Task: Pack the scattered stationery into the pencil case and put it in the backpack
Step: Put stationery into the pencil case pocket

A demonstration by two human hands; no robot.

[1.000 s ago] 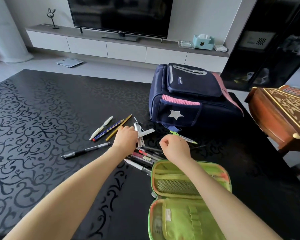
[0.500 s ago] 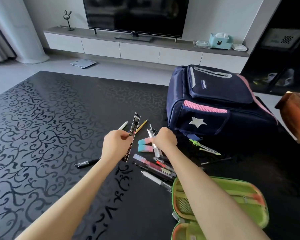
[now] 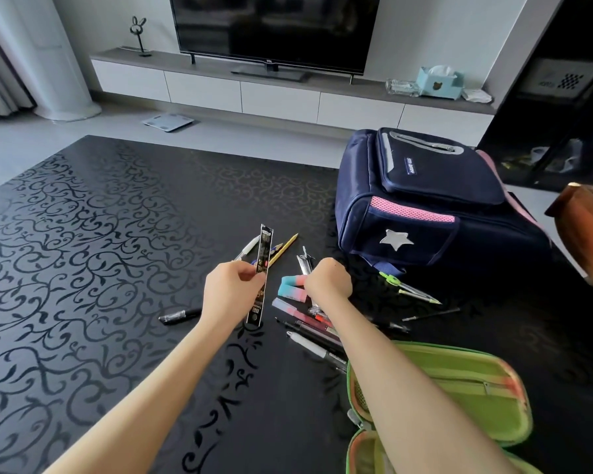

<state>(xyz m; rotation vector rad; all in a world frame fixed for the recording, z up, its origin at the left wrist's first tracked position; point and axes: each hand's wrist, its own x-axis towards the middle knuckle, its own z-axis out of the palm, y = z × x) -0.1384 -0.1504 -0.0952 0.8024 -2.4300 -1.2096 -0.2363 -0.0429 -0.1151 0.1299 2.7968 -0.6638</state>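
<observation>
My left hand pinches a long black ruler-like strip and holds it upright above the table. My right hand is curled at a pink-and-blue eraser, its fingertips pinching the eraser's right end. Several pens lie in a heap under my right forearm. A green compass lies to the right. The green pencil case lies open at the lower right. The navy backpack with a pink strip and a white star lies behind the stationery.
A black marker lies left of my left wrist. A white pen and a yellow pencil lie beyond the strip. A wooden object stands at the right edge. The black patterned table stretches left.
My left hand lifted the black strip off the table. My right hand moved left from the compass to the eraser. The camera view shifted left.
</observation>
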